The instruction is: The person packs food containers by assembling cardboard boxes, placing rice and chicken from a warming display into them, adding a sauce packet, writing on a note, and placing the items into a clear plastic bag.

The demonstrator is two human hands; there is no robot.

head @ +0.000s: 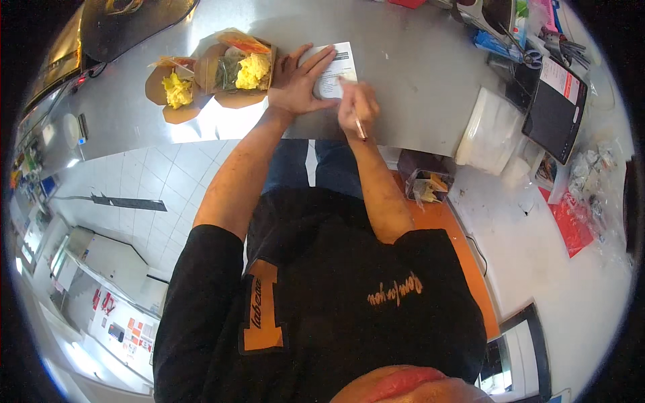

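A printed paper slip lies on the steel counter. My left hand rests flat across the slip's left side, fingers apart, covering part of it. In my right hand is a pen, its rear end sticking out towards me; the hand is at the slip's right edge, slightly blurred, and its fingers hide the tip. Just left of my left hand stands an open cardboard food box with yellow food and a dark green piece inside. A smaller open box beside it also holds yellow food.
A tablet and a stack of clear plastic bags are to the right. Scissors lie farther back. Below the counter is a dark bin with waste. A black appliance stands at the back left.
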